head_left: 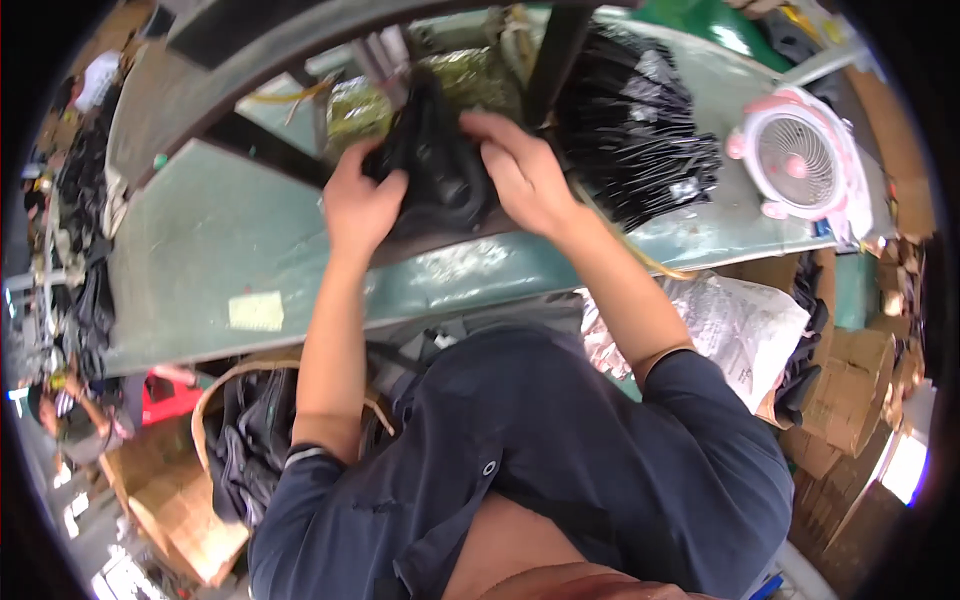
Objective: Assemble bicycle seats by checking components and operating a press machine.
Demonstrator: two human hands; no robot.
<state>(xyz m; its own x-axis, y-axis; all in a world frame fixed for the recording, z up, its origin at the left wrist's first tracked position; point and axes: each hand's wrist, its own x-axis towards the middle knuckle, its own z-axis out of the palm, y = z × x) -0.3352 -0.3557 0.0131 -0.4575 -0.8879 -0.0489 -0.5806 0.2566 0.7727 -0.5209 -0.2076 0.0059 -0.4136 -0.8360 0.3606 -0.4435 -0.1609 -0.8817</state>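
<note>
A crumpled black fabric piece (440, 175) lies on the green worktable (200, 240) under a dark machine frame. My left hand (358, 200) grips its left side, fingers curled into the cloth. My right hand (522, 175) presses on its right side, fingers bent over the top edge. Both forearms reach up from a dark blue shirt. Behind the cloth sit shiny greenish-yellow bundles (355, 110).
A stack of black packaged items (640, 130) lies right of my hands. A pink and white fan (800, 160) stands at the table's right end. A basket of dark cloth (250, 440) and cardboard boxes (840, 400) sit below. A yellow note (256, 311) is stuck near the front edge.
</note>
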